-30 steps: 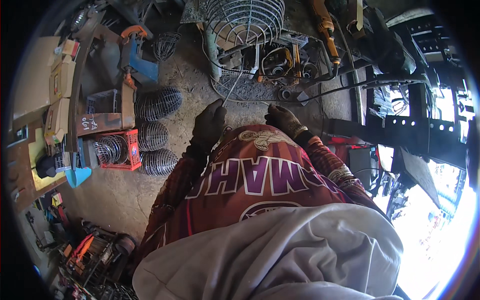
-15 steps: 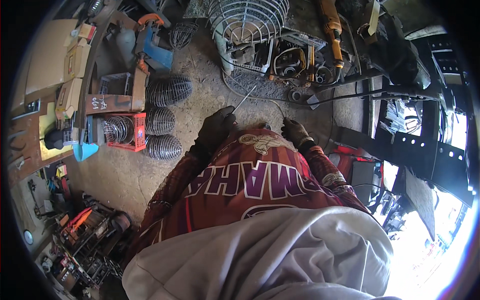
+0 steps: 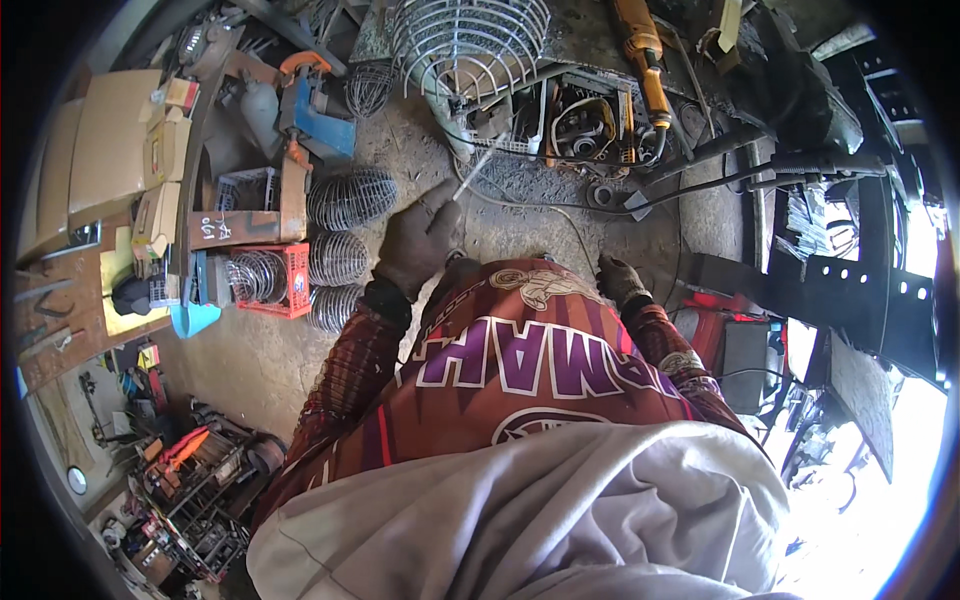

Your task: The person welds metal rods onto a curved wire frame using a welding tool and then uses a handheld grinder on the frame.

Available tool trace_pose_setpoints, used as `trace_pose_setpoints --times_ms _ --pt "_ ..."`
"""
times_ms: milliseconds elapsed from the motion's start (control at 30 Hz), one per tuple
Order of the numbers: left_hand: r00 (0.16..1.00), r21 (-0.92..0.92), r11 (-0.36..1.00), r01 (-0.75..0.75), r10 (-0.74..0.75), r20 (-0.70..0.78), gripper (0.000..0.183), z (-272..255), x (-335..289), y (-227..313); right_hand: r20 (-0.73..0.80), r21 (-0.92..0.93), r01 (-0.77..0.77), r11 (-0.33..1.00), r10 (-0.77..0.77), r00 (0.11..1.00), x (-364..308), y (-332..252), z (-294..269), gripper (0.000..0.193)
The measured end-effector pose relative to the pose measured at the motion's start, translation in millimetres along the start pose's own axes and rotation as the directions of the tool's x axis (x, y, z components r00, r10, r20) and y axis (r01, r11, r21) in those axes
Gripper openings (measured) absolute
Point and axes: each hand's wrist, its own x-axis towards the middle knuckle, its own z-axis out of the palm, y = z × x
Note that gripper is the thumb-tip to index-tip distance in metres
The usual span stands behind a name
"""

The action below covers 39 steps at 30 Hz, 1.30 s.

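Observation:
My left hand (image 3: pixel 418 240), in a dark glove, is closed around the lower end of a thin pale metal rod (image 3: pixel 480 168). The rod slants up and to the right, its far tip over the floor before the wire cage guard (image 3: pixel 472 45). My right hand (image 3: pixel 622 282), also gloved, hangs low beside my body with its fingers curled. A thin cable (image 3: pixel 555 208) runs across the floor up to the fingers of that hand; whether they hold it is unclear.
Several coiled wire cages (image 3: pixel 350 198) and a red crate (image 3: pixel 290 285) line the floor at left. An orange power tool (image 3: pixel 645 60) lies at the back, near a parts crate (image 3: pixel 590 120). A metal ring (image 3: pixel 603 196) and cables lie ahead. Perforated black metal (image 3: pixel 840 285) stands at right.
My left hand has risen and come closer, carrying the rod with it. My right hand has shifted slightly right and down. The whole view has turned a little.

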Motion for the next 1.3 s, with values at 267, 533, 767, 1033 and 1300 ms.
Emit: trace_pose_setpoints --times_ms 267,533,767,1033,1300 --pt "0.924 0.443 0.843 -0.306 0.375 -0.076 0.037 -53.0 56.2 49.7 -0.088 0.245 -0.051 0.968 0.075 0.993 -7.1 14.2 6.7 0.027" --pt "0.925 0.679 0.651 -0.340 0.361 0.118 0.034 -65.6 88.1 80.6 0.007 0.455 -0.097 0.885 0.106 0.994 -1.3 71.6 58.4 0.027" --pt "0.886 0.814 0.410 -0.411 0.389 0.251 0.044 -58.8 102.2 76.0 -0.027 0.414 -0.129 0.901 0.154 0.988 -2.2 67.7 79.0 0.030" --pt "0.831 0.823 0.304 -0.480 0.459 0.315 0.045 -44.5 105.7 50.0 -0.060 0.359 -0.094 0.929 0.123 0.991 -3.2 44.8 56.1 0.029" --pt "0.933 0.761 0.549 -0.346 0.287 0.217 0.041 -40.3 101.7 63.0 -0.068 0.314 -0.094 0.945 0.121 0.990 13.9 36.0 30.5 0.030"
